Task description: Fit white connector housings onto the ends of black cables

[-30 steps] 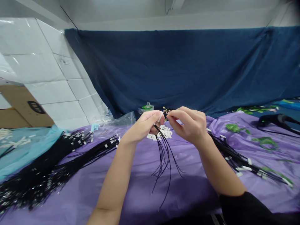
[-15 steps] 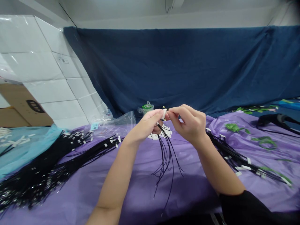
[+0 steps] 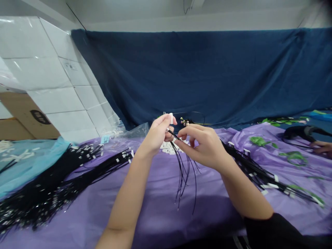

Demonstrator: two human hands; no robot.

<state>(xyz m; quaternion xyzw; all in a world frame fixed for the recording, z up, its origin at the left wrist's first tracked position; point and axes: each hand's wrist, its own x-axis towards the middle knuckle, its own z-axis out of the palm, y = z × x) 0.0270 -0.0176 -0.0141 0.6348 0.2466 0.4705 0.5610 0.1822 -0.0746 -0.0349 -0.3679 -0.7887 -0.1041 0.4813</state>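
Lower than in the earlier frame, the right hand (image 3: 203,143) had its fingertips at the black wires (image 3: 171,132), its grip unclear to me. These hung mid-air from the left hand (image 3: 160,133), which grasped them and pinched a white tag (image 3: 171,118). Step in hand: apparently separating strands; the next move called for a steady left hold. Room for moving lay above the purple sheet (image 3: 158,207), between the left bundles (image 3: 95,169) and right bundle (image 3: 254,166).

Dark blue curtain (image 3: 197,76) is hanging across the rear below a pale wall (image 3: 155,22); white boxes (image 3: 49,74) are standing stacked at left; purple sheeting (image 3: 153,200) is spreading in front.
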